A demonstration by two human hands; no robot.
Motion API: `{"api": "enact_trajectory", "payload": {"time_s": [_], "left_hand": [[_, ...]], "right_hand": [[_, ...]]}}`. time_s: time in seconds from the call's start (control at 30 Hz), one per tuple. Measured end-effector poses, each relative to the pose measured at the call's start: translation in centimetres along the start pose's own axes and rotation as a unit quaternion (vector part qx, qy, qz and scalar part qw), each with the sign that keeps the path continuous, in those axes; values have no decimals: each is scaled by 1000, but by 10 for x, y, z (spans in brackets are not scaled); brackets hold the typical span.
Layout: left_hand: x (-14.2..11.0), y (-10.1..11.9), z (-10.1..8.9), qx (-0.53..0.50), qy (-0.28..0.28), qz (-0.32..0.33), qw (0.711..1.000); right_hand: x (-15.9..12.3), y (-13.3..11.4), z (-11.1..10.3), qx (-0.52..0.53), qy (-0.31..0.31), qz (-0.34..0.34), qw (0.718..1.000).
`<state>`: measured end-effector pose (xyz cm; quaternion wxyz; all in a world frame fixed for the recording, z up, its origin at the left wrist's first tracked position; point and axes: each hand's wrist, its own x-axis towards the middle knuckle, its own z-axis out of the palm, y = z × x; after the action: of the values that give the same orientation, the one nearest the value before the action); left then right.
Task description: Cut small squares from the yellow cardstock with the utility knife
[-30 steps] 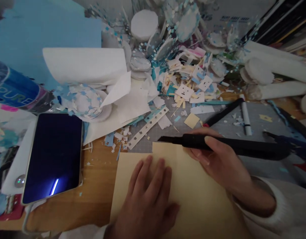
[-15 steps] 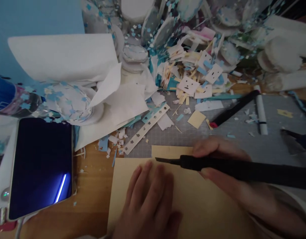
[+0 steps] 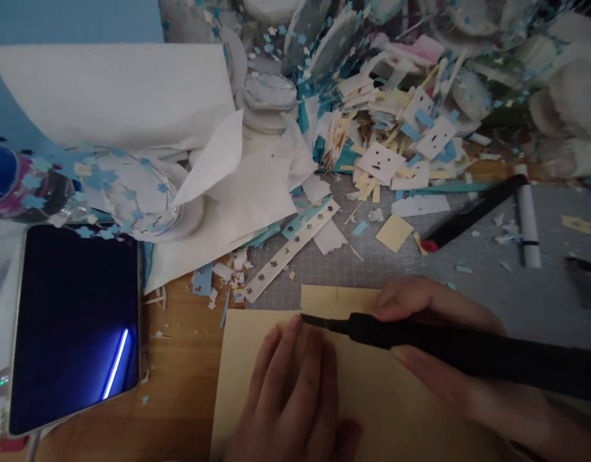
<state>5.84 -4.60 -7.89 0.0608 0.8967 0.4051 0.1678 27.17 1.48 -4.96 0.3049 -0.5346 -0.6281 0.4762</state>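
A sheet of tan paper lies in front of me, partly on the grey cutting mat. Its top edge has a step, with the raised part right of centre. My left hand lies on the sheet, fingers stretched out and pressing it down. My right hand is closed around a black craft knife, held nearly level. The knife's thin blade points left, its tip close to my left fingertips near the sheet's top edge. Whether the blade touches the paper I cannot tell.
A tablet with a dark screen lies at the left. Behind the sheet are a punched paper strip, a black pen, a white marker and a pile of small paper figures. White paper sheets stand further back.
The view has shifted slightly, so the scene sits a little differently. My right hand and the knife appear slightly lower against the sheet, the tip nearer my left fingers. My left hand stays on the paper.
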Motion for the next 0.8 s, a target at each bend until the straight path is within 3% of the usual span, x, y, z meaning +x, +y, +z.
{"api": "enact_trajectory", "payload": {"time_s": [0.37, 0.8], "left_hand": [[0, 3, -1, -1, -9, -19, 1000], [2, 0, -2, -7, -2, -22, 1000]], "right_hand": [[0, -8, 0, -7, -14, 39, 999], [9, -15, -7, -56, -12, 36, 998]]}}
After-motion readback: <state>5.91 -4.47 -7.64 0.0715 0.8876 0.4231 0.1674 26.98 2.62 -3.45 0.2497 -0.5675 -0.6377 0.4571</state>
